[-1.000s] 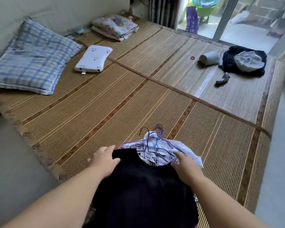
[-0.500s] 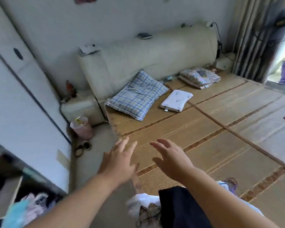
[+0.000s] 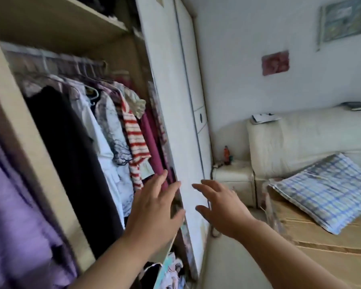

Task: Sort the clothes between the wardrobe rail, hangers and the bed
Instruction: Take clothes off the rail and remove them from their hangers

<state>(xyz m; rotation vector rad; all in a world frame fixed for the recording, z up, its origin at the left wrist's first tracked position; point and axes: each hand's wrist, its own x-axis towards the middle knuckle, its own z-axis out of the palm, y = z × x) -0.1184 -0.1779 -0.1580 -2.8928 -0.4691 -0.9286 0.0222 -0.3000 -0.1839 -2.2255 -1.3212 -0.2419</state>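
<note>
The open wardrobe fills the left of the head view. Its rail (image 3: 50, 58) carries several hung clothes: a black garment (image 3: 71, 155), a white one (image 3: 111, 163), a red-and-white striped top (image 3: 136, 138) and a magenta piece (image 3: 152, 147). My left hand (image 3: 154, 211) reaches toward the magenta clothes with fingers spread and holds nothing. My right hand (image 3: 221, 207) hovers in front of the white sliding door (image 3: 175, 122), fingers spread, also empty. The bed (image 3: 331, 253) with its bamboo mat lies at the right.
A purple garment (image 3: 13, 215) hangs in the compartment at far left. Folded clothes (image 3: 171, 272) lie low in the wardrobe. A blue checked pillow (image 3: 325, 192) lies on the bed by the cream headboard (image 3: 300, 140). A small nightstand (image 3: 233, 180) stands beside it.
My view has swung left from the bed to the wardrobe. Both hands let go of the dark garment on the bed and now reach, empty, toward the hanging clothes.
</note>
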